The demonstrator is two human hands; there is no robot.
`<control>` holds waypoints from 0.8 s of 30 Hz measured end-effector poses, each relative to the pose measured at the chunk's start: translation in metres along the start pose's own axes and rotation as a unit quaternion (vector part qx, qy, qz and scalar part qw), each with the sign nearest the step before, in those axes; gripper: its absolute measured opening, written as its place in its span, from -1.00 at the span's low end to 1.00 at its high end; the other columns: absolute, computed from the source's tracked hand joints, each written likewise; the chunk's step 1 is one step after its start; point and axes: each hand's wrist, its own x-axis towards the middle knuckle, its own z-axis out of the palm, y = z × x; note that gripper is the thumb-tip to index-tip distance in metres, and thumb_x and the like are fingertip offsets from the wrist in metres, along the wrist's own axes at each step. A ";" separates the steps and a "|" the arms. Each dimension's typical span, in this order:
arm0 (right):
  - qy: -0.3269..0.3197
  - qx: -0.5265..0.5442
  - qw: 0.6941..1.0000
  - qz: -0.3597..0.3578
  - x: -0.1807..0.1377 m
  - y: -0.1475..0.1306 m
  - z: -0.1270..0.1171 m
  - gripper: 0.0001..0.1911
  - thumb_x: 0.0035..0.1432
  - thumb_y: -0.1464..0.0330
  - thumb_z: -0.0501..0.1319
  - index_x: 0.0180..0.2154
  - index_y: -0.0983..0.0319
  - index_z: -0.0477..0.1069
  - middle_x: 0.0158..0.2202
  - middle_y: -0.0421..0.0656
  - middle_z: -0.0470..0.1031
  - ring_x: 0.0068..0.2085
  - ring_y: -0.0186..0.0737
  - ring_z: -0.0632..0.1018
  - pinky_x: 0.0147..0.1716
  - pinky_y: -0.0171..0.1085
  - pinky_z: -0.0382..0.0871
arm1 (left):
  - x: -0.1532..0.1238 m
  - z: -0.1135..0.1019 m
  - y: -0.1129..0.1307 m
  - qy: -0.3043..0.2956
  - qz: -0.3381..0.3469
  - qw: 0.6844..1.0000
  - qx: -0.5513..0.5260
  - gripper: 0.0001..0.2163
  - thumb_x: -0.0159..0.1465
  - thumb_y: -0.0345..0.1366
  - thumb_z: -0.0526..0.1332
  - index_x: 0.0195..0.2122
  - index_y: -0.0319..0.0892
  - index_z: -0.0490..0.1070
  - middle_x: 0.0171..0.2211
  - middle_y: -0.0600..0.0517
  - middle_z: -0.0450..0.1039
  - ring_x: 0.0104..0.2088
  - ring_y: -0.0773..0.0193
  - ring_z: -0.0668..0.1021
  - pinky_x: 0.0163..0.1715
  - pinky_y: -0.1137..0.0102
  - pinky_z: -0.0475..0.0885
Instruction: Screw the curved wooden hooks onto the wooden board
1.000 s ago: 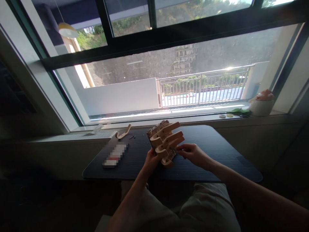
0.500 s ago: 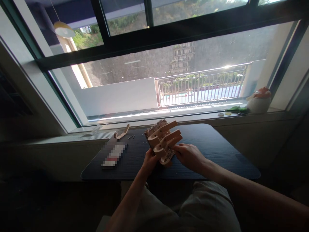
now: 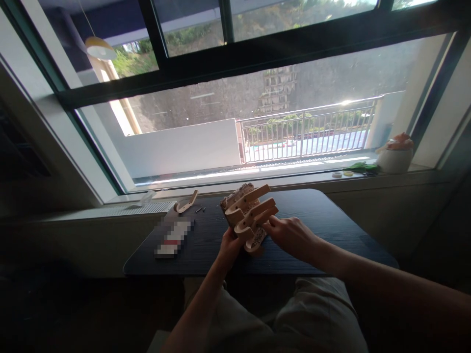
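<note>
A hook rack (image 3: 239, 193), a rough brownish board bearing several curved pale wooden hooks (image 3: 253, 197), is held tilted above the dark table. My left hand (image 3: 231, 247) is closed around its lower left edge, the fingers partly hidden behind it. On the other side, my right hand (image 3: 289, 234) is closed in a pinch close to the lower hooks; whatever lies between its fingertips is hidden. A loose wooden hook (image 3: 187, 203) rests at the table's far left, and several small screws (image 3: 200, 209) lie beside it.
The dark table (image 3: 312, 211) stands against the window ledge. A blurred-out flat box (image 3: 173, 239) lies on its left part. On the sill at right are a white pot (image 3: 395, 159), green leaves (image 3: 362, 168) and small round lids (image 3: 342, 174).
My right hand has turned slightly at the wrist, its knuckles a little higher. The hook rack and my left hand stay nearly in place.
</note>
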 end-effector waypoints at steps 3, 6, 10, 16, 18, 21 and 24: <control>-0.010 -0.016 0.999 -0.026 0.001 0.000 0.004 -0.65 0.13 0.54 -0.02 -0.07 0.26 0.35 -0.19 0.01 0.45 -0.39 -0.25 0.51 -0.46 -0.33 0.24 | 0.000 0.000 0.002 -0.007 -0.003 1.000 -0.003 -0.54 -0.15 -0.29 0.41 -0.17 -0.24 0.46 -0.26 -0.05 0.55 -0.21 0.08 0.54 -0.22 0.34 0.40; 0.016 0.127 0.991 0.035 0.005 0.004 0.014 -0.73 0.15 0.43 0.01 -0.18 0.22 0.43 -0.24 -0.07 0.49 -0.36 -0.27 0.50 -0.41 -0.33 0.26 | 0.001 0.000 0.005 -0.013 0.000 1.000 0.007 -0.56 -0.15 -0.27 0.41 -0.19 -0.26 0.46 -0.21 -0.07 0.54 -0.18 0.07 0.53 -0.21 0.34 0.40; -0.001 0.438 0.882 0.173 0.009 0.013 0.028 -0.76 0.09 0.31 0.09 -0.28 0.27 0.47 -0.48 -0.19 0.48 -0.52 -0.39 0.39 -0.53 -0.39 0.23 | 0.001 0.001 0.005 -0.020 0.000 0.999 0.026 -0.53 -0.16 -0.27 0.41 -0.17 -0.28 0.44 -0.25 -0.08 0.54 -0.19 0.07 0.53 -0.18 0.30 0.39; -0.142 0.530 0.803 0.233 0.010 0.028 0.023 -0.59 0.02 0.11 0.15 -0.17 0.25 0.37 -0.56 -0.26 0.39 -0.70 -0.52 0.20 -0.75 -0.45 0.02 | 0.001 0.000 -0.002 0.004 0.016 0.999 0.031 -0.54 -0.10 -0.25 0.39 -0.14 -0.24 0.43 -0.26 -0.04 0.54 -0.18 0.09 0.53 -0.17 0.31 0.38; -0.148 0.536 0.802 0.216 0.005 0.032 0.019 -0.52 -0.03 0.17 0.21 -0.07 0.20 0.29 -0.43 -0.22 0.44 -0.65 -0.50 0.29 -0.73 -0.47 0.12 | 0.002 -0.002 -0.004 0.010 0.006 1.000 0.020 -0.54 -0.11 -0.27 0.40 -0.15 -0.23 0.44 -0.26 -0.04 0.55 -0.18 0.10 0.53 -0.18 0.32 0.38; -0.063 0.558 0.808 0.177 -0.008 0.035 0.019 -0.46 -0.06 0.40 0.20 0.01 0.19 0.19 -0.13 -0.11 0.41 -0.47 -0.43 0.44 -0.54 -0.39 0.35 | 0.002 -0.003 -0.006 0.013 0.002 1.000 0.004 -0.55 -0.13 -0.30 0.40 -0.15 -0.21 0.45 -0.26 -0.02 0.55 -0.19 0.12 0.53 -0.18 0.34 0.38; 0.036 0.451 0.884 0.119 -0.022 0.033 0.026 -0.62 0.02 0.45 0.11 -0.06 0.23 0.28 -0.10 -0.08 0.41 -0.26 -0.29 0.49 -0.30 -0.29 0.39 | 0.003 -0.004 -0.007 0.004 0.005 1.000 0.003 -0.57 -0.12 -0.31 0.39 -0.17 -0.21 0.45 -0.25 -0.03 0.54 -0.18 0.11 0.53 -0.19 0.34 0.38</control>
